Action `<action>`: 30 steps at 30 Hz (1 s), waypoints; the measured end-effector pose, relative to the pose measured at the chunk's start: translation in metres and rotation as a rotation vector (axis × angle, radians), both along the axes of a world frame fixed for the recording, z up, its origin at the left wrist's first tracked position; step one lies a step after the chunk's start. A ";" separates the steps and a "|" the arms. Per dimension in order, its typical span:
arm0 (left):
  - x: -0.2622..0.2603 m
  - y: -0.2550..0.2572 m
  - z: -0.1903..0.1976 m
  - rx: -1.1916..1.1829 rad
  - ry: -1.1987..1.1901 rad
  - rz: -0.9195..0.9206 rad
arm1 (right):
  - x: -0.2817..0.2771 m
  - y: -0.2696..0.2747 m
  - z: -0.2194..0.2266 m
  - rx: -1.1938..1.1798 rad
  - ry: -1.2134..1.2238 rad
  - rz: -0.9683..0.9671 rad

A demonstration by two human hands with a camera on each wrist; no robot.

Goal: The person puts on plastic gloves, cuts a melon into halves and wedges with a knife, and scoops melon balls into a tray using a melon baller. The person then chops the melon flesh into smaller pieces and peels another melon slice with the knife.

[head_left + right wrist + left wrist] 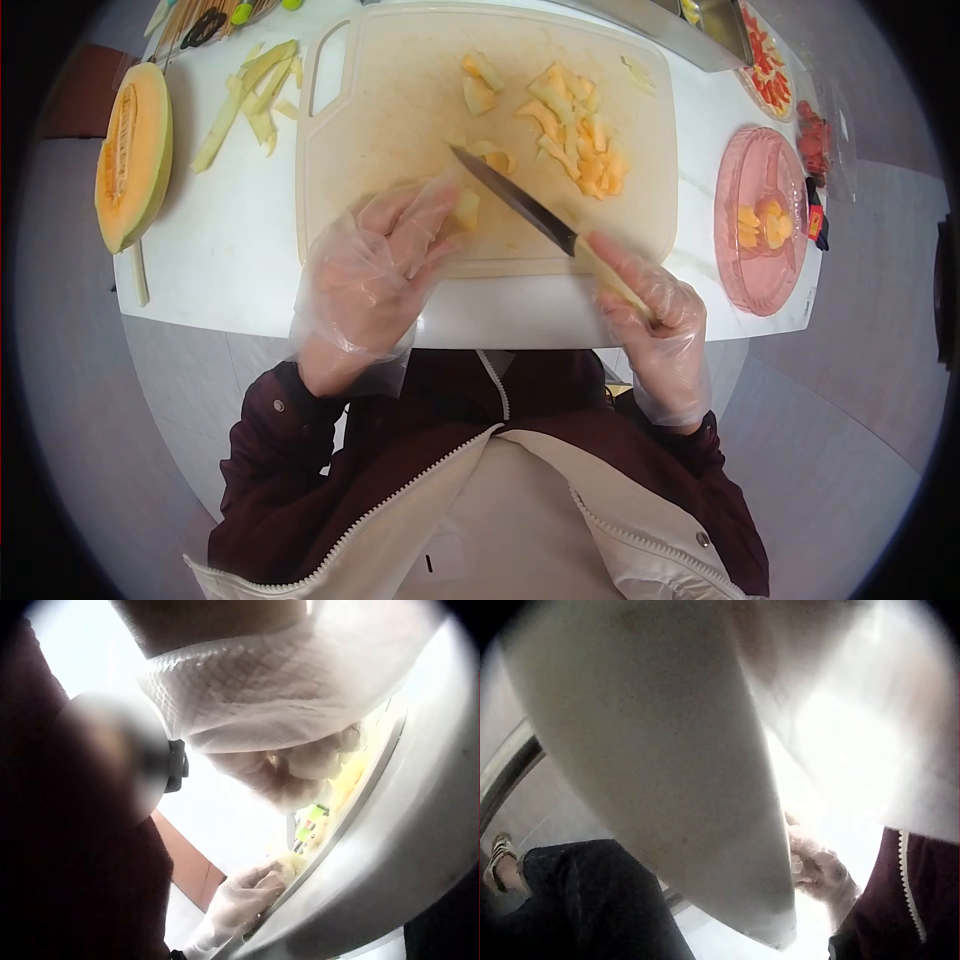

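Note:
Both hands wear clear plastic gloves. In the head view my right hand (655,325) grips the pale handle of a kitchen knife (525,208), its dark blade pointing up and left over the cream cutting board (400,60). My left hand (375,255), blurred, is at the board's front left part, fingers and thumb about a pale yellow piece of melon (466,210). The knife tip is just beyond these fingers. Orange melon pieces (585,135) lie heaped on the board's right half, and a few more melon pieces (480,85) are near its middle.
A seeded melon half (135,155) lies at the table's left, with peel strips (255,95) beside the board. A pink divided tray (735,180) holding some orange pieces stands at right. Behind are scissors (205,28), a metal container (690,45) and a plate of red pieces (768,70).

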State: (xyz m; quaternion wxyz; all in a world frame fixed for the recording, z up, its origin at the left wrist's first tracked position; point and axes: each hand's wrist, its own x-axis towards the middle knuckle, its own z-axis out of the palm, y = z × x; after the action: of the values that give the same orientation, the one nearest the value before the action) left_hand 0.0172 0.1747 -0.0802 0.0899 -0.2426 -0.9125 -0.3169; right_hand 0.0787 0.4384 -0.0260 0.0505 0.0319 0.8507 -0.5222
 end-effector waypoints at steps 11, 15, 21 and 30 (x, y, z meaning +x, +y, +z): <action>-0.004 -0.003 -0.004 0.136 0.014 -0.046 | 0.008 -0.001 0.011 0.025 -0.124 0.037; -0.002 -0.002 -0.002 0.127 0.068 -0.040 | 0.002 -0.010 0.014 0.014 -0.166 0.113; 0.001 -0.003 -0.003 0.041 0.134 0.016 | -0.004 -0.014 0.009 0.116 -0.121 0.116; -0.006 0.000 -0.004 0.071 0.146 -0.020 | 0.011 -0.003 0.003 0.094 0.081 0.112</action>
State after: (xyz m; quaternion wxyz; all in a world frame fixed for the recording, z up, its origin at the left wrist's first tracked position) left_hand 0.0114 0.1747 -0.0841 0.1618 -0.2706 -0.8892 -0.3315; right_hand 0.0894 0.4355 -0.0231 0.0438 -0.0346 0.8760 -0.4790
